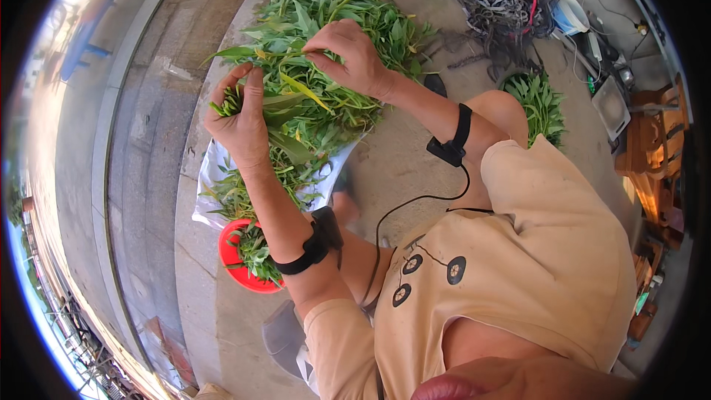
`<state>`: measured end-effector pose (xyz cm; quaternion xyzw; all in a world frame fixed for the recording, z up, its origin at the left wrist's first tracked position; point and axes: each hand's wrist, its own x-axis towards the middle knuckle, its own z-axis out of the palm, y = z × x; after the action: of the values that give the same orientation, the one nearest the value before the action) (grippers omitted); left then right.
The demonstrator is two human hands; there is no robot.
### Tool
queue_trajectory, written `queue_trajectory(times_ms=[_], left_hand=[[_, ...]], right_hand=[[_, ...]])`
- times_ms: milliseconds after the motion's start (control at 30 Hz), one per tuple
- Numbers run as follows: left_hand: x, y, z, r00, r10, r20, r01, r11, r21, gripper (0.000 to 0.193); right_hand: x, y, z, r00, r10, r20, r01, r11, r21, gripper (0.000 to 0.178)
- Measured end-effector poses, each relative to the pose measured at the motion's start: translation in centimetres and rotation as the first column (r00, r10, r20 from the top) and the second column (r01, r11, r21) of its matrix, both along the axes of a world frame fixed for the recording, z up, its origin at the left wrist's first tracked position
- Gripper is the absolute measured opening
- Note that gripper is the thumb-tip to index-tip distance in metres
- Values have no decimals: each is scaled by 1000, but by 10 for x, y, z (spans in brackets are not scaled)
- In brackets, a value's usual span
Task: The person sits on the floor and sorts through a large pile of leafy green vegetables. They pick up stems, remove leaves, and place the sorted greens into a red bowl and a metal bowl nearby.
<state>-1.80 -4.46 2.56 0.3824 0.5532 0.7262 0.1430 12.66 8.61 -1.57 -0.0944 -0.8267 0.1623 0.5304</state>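
Note:
A large heap of leafy greens (311, 7), with long narrow leaves like water spinach, lies on the ground ahead of me. My left hand (241, 122) is closed round a small bunch of green stems (228, 102); the cut ends poke out past the fingers, and the leaves hang on its right side. Above the heap, my right hand (349, 55) pinches thumb to fingers at the tip of a thin stem or leaf. A yellowed leaf (304, 90) shows between the two hands.
A white plastic sheet (211, 170) lies under the heap's near end. Beside my left forearm stands a red basin (229, 267) with greens in it. More greens (537, 107) sit beyond my right knee. Dark tangled straps (492, 0) and wooden furniture (644, 141) are at the right.

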Motion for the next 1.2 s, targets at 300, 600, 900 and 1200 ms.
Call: queue_trajectory(times_ms=[300, 600, 900, 1200], left_hand=[[-4, 1, 0, 808, 80, -584, -220, 960, -172, 23], [-14, -4, -1, 808, 101, -580, -260, 945, -198, 15], [-6, 5, -10, 675, -56, -736, -224, 935, -276, 14], [-42, -18, -14, 956, 83, -281, -211, 861, -462, 20]], right_hand=[[0, -10, 4, 987, -154, 38, 142, 966, 215, 20], [4, -14, 9, 977, -200, 73, 160, 916, 368, 19], [1, -19, 0, 960, -181, 214, 103, 938, 331, 16], [6, 13, -16, 991, -101, 91, 107, 992, -68, 8]])
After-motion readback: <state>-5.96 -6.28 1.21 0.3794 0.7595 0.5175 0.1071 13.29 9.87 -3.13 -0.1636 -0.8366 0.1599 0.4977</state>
